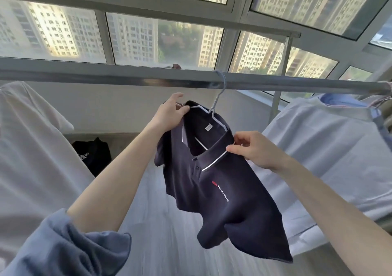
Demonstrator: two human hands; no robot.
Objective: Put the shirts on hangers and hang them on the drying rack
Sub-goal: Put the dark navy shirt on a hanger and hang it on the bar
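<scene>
A navy polo shirt [222, 195] with a white-trimmed collar hangs on a light blue hanger [218, 93]. The hanger's hook sits over the metal rail of the drying rack [106, 77]. My left hand [169, 114] grips the shirt's left shoulder at the collar. My right hand [252, 148] pinches the right side of the collar and the hanger end under it. The shirt tilts down to the right.
A white garment [31, 148] hangs on the rail at the left, and a light blue shirt [328, 148] at the right. A black garment [93, 157] lies on the floor below. Large windows [135, 38] stand behind the rack.
</scene>
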